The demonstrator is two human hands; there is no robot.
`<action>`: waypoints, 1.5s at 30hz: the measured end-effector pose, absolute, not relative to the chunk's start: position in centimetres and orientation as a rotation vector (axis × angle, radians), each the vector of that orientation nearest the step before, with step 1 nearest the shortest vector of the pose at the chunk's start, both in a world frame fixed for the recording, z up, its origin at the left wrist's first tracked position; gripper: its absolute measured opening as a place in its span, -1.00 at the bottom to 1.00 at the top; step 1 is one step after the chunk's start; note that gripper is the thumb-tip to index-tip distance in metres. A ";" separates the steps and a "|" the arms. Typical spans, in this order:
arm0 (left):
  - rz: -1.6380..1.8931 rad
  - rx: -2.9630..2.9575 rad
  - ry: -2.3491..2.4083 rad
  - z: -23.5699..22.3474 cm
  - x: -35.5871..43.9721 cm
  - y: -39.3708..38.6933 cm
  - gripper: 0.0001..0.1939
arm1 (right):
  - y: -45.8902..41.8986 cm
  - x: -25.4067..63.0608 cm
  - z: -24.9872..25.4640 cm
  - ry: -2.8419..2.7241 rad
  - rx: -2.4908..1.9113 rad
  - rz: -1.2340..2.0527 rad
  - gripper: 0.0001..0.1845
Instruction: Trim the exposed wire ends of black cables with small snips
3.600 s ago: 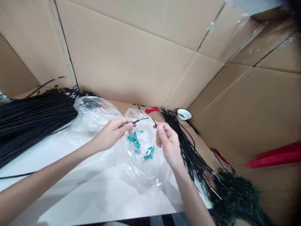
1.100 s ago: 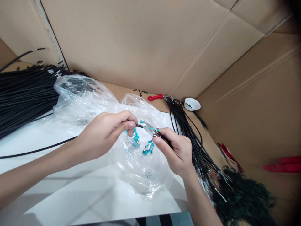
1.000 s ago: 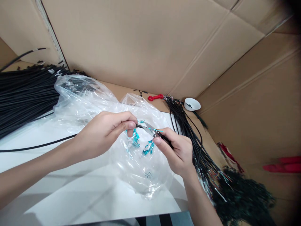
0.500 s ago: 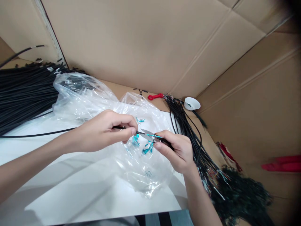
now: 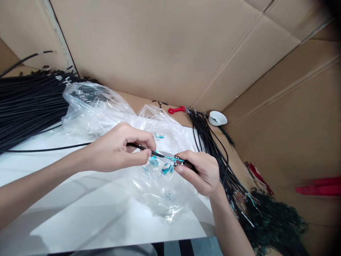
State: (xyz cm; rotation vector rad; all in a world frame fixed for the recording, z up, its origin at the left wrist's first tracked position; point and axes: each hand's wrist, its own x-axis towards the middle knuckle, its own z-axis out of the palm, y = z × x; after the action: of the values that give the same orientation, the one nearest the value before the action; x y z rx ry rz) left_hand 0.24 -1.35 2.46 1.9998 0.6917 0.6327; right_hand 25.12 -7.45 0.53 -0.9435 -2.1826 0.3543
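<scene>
My left hand [image 5: 125, 147] pinches a black cable [image 5: 145, 148] near its end, and the cable's length trails off to the left. Teal strands [image 5: 173, 159] stick out from that end. My right hand [image 5: 200, 172] is wrapped round the dark handles of small scissors [image 5: 166, 161]. The cable's tip lies at the blades, and its strands reach over the pivot to the right fingers. Below both hands, teal scraps [image 5: 167, 169] are on a clear plastic bag [image 5: 160, 192].
A thick bundle of black cables [image 5: 29, 106] fills the left side. More cables [image 5: 210, 149] with bared ends lie at right, by a white bowl [image 5: 217, 118] and a red tool [image 5: 176, 110]. Dark tangled scraps [image 5: 271, 217] pile up lower right. Cardboard walls [image 5: 160, 46] stand behind.
The cable's end has shifted slightly to the right and down, and more of it shows beyond my left fingers. The scissors remain at nearly the same spot.
</scene>
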 end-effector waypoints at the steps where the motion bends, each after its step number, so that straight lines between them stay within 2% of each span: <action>1: 0.602 1.975 0.684 2.5 0.2 -1.3 -0.88 | -7.4 25.2 0.9 -2.216 -0.911 0.357 -0.80; 6: 0.471 1.838 0.598 3.0 -0.2 -1.0 -0.91 | -7.0 25.5 3.0 -2.396 -0.778 0.366 -0.84; 16: 0.285 1.716 0.276 2.9 -1.1 0.6 -0.88 | -7.0 24.3 4.2 -2.485 -0.670 0.388 -0.66; 25: 0.158 1.478 0.144 2.3 -1.3 1.4 -0.89 | -6.9 22.4 4.4 -2.372 -0.558 0.418 -0.69; 31: 0.258 1.471 0.153 2.4 -1.6 1.8 -0.86 | -8.5 21.3 3.6 -2.239 -0.785 0.257 -0.66; 39: 0.369 1.575 0.172 2.7 -1.9 1.4 -0.91 | -11.4 21.5 4.9 -2.306 -1.031 -0.069 -0.81; 45: 0.365 1.606 0.193 2.9 -2.0 1.8 -0.89 | -11.8 23.5 8.3 -2.414 -1.085 -0.015 -0.86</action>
State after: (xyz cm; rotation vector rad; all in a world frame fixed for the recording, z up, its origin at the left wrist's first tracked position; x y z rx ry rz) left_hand -2.01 1.76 2.88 1.6056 0.1927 0.3652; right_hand 23.49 -11.80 8.28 -1.0850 -2.4137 -0.0151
